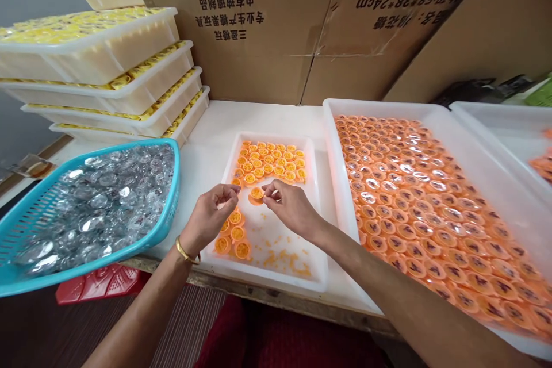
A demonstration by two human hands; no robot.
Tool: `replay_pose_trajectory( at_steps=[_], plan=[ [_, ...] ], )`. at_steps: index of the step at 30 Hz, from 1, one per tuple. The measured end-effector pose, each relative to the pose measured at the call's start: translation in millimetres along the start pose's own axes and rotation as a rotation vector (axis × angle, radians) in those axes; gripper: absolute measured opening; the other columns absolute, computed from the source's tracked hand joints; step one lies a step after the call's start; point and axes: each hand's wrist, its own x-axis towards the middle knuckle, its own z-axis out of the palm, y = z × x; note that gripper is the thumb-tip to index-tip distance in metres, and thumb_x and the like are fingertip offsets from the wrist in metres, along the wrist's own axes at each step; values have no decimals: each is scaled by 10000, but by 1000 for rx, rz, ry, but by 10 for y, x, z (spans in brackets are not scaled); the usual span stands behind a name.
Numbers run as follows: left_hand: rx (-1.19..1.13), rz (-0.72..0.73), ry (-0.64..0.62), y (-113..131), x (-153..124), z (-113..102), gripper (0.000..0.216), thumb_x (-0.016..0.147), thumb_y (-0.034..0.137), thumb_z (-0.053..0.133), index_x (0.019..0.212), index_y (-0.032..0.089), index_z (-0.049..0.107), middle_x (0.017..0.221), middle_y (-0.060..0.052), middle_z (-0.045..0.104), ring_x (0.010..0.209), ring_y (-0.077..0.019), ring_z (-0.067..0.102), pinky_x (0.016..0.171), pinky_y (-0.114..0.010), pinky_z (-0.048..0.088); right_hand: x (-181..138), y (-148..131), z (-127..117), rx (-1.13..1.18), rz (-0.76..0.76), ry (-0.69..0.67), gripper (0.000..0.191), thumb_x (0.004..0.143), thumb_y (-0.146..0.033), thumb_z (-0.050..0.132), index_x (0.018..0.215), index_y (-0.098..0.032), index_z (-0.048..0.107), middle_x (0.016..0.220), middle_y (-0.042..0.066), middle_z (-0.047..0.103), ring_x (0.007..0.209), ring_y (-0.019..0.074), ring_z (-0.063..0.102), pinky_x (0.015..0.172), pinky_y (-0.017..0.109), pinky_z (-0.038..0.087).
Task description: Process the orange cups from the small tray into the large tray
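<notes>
Over a small white tray [317, 218], my right hand [291, 207] pinches the rim of a small orange cup [256, 193] with yellow-orange bits inside. My left hand [211, 215], with a gold bracelet on its wrist, is closed in a pinch just left of that cup. What lies between its fingertips, if anything, is too small to make out. Similar filled orange cups [268, 168] stand in rows at the tray's far end. Several more filled cups [237, 233] stand at its near left, partly behind my left hand. Loose orange bits [284, 259] are scattered on the tray floor.
A blue basket [172, 201] of clear plastic lids or domes stands at left. Behind it rise stacked white trays [142, 98] with yellow items. On the right, a large white tray [340, 190] holds rows of covered orange cups [414, 213]. Cardboard boxes [267, 63] wall the back.
</notes>
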Motion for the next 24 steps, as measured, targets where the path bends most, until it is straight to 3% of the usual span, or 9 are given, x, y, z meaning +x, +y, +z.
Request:
replay_pose_trajectory(
  at_steps=[4, 8, 12, 17, 21, 24],
  plan=[
    [-567, -287, -43, 55, -159, 214, 177, 775, 307, 631, 705, 160, 563, 938, -86, 687, 905, -226, 654, 831, -367, 476, -271, -11, -89, 301, 6, 41, 84, 798, -177, 555, 734, -199, 505, 987, 81, 672, 1079, 194, 614, 773, 289, 530],
    [-788, -396, -19, 94, -209, 417, 185, 746, 313, 663, 727, 158, 562, 867, -51, 674, 752, -191, 679, 668, -300, 502, -421, 22, -79, 336, -16, 83, 88, 782, -182, 568, 732, -203, 499, 976, 84, 670, 1075, 207, 618, 799, 324, 538],
    [-818, -417, 11, 127, -215, 514, 204, 761, 344, 647, 742, 153, 579, 813, -35, 650, 702, -151, 658, 598, -250, 473, -435, 132, -52, 428, 45, 74, 106, 776, -203, 580, 721, -203, 489, 900, 68, 672, 1059, 213, 621, 777, 328, 551],
    [-736, -391, -30, 128, -213, 563, 200, 748, 331, 682, 769, 151, 598, 808, -14, 621, 710, -116, 625, 625, -228, 467, -428, 206, -55, 454, 71, 50, 74, 787, -223, 573, 767, -192, 509, 973, 67, 668, 823, 164, 675, 741, 336, 562],
    [-584, -295, -11, 81, -201, 629, 253, 644, 203, 772, 808, 170, 582, 754, 31, 612, 653, -86, 592, 628, -216, 475, -452, 159, -47, 382, -10, 88, 58, 784, -185, 562, 777, -198, 506, 1085, 97, 652, 908, 171, 666, 797, 334, 549],
    [-531, -240, 40, 64, -192, 673, 259, 642, 211, 770, 816, 174, 582, 725, 31, 620, 631, -96, 592, 591, -223, 479, -457, 146, -36, 417, -9, 88, 61, 789, -198, 565, 786, -200, 504, 1129, 103, 639, 907, 171, 672, 796, 336, 553]
  ],
)
